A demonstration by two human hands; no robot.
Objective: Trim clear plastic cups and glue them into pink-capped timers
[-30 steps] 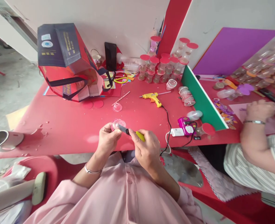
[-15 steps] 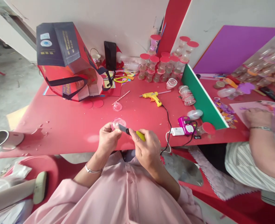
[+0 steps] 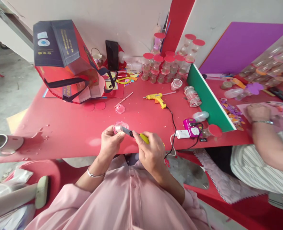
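Near the table's front edge, my left hand [image 3: 110,140] pinches a clear plastic dome lid [image 3: 121,125] by its rim. My right hand [image 3: 152,150] is wrapped around a utility knife [image 3: 144,138] with a yellow handle. Its grey blade points left and meets the lid close to my left thumb; whether it cuts into the plastic I cannot tell. Beyond my hands a second clear dome lid [image 3: 120,109] lies on the red table [image 3: 66,127], beside a thin striped paper straw [image 3: 123,100]. A yellow hot glue gun [image 3: 157,98] rests farther right.
A large gift bag [image 3: 64,60] stands at the back left, and a metal mug [image 3: 7,143] lies at the left edge. Several hourglass-shaped cups [image 3: 157,67] line the wall. A green divider [image 3: 209,99] separates a co-worker's hand [image 3: 258,112]. The glue gun's cord [image 3: 173,124] crosses the front edge.
My hands keep nearly the same hold and place. The camera view has shifted slightly. Across the divider the co-worker's arm moved right, then back left.
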